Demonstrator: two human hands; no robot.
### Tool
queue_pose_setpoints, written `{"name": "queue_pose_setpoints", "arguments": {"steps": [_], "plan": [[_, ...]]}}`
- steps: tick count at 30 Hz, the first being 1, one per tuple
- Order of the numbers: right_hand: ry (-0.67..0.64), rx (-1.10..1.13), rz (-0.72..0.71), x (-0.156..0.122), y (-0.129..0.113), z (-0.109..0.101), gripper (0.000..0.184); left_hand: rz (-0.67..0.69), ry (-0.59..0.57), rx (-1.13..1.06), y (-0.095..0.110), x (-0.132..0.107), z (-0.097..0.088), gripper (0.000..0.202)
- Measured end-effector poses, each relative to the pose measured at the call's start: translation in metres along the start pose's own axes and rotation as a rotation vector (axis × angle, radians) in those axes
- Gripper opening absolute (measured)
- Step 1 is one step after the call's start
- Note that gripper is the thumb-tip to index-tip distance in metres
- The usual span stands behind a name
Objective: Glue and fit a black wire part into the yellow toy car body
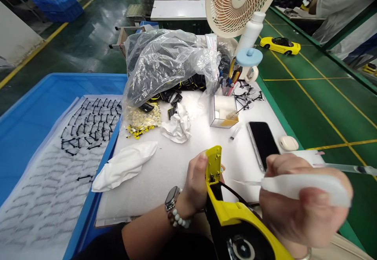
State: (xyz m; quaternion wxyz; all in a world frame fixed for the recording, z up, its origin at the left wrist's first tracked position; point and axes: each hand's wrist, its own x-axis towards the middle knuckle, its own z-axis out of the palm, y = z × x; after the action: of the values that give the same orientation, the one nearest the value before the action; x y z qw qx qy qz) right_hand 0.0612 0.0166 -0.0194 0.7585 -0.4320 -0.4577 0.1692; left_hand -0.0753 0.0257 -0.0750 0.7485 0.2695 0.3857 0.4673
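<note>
My left hand [196, 181] grips a yellow and black plastic toy car body [224, 209], which stands on end with its lower part running out of view at the bottom. My right hand [303, 209] is blurred and holds a white strip [303, 185] of cloth or foam. A clear syringe [344, 169] sticks out to the right beyond my right fingers, and a thin pale tip points left toward the yellow body, apart from it. A smartwatch and bead bracelet sit on my left wrist.
A white padded work surface [165, 189] holds crumpled white cloths, a black phone [262, 144], an earbud case [288, 143], a clear box [224, 110] and a plastic bag [167, 63] of black parts. A blue crate [73, 87] lies to the left. A fan [238, 0] stands behind, and a co-worker [338, 8] stands at the upper right.
</note>
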Motion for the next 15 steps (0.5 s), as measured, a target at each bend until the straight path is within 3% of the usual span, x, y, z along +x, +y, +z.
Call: {"name": "queue_pose_setpoints", "arguments": {"steps": [4,6,8,13,15], "plan": [[0.185,0.051,-0.023,0.015,0.007,-0.01,0.03,0.014,-0.016,0.037,0.002,-0.001,0.001,0.059],[0.185,0.032,-0.051,0.018,0.021,-0.01,0.021,0.015,-0.008,0.026,0.001,-0.001,0.0,0.058],[0.071,-0.023,-0.037,0.016,0.04,-0.004,0.012,0.029,0.002,0.009,0.001,-0.001,-0.001,0.057],[-0.382,-0.234,0.043,0.004,0.087,0.031,0.018,0.037,-0.002,0.003,0.0,0.003,-0.006,0.06],[-0.493,-0.283,0.029,0.0,0.101,0.045,0.02,0.046,-0.004,-0.003,0.0,0.003,-0.006,0.059]]}}
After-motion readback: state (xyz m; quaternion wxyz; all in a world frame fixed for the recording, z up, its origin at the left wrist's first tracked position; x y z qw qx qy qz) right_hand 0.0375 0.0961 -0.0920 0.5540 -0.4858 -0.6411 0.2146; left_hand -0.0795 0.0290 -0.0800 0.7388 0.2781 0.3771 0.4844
